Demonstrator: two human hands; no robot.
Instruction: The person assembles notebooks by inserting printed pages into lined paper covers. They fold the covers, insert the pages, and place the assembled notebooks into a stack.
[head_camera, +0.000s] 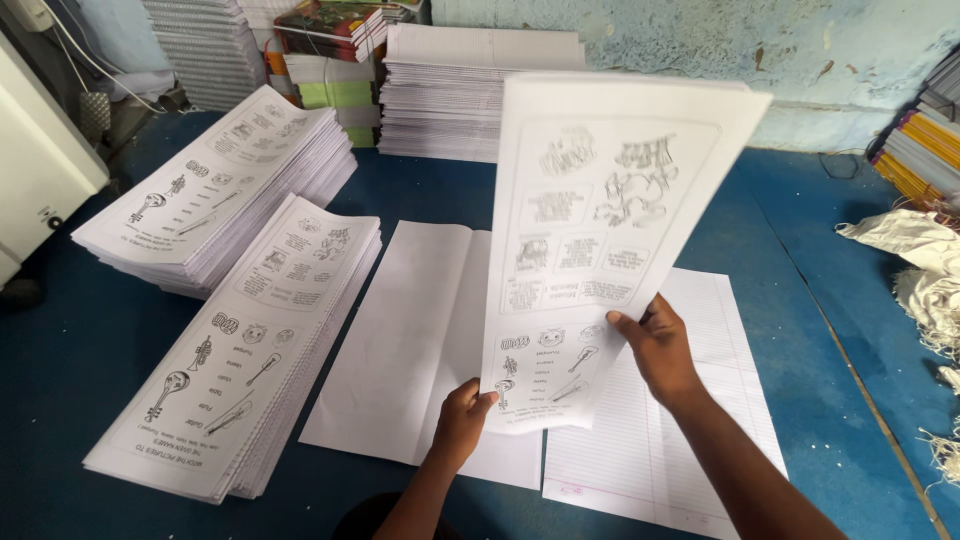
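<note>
Both my hands hold up a tall bundle of printed sheets (600, 230) with black-and-white drawings, tilted upright above the blue table (820, 300). My left hand (462, 420) pinches the bundle's bottom left corner. Along its lower right edge my right hand (655, 345) grips it, thumb on the printed face. Under the bundle lie a blank white sheet (410, 340) and a ruled sheet (700, 440), flat on the table.
Two thick stacks of the same printed sheets lie at left, one near (245, 350), one further back (215, 185). More paper piles (470, 95) and coloured books (330, 30) stand at the back. Notebooks (925, 150) and white cloth scraps (920, 260) sit at right.
</note>
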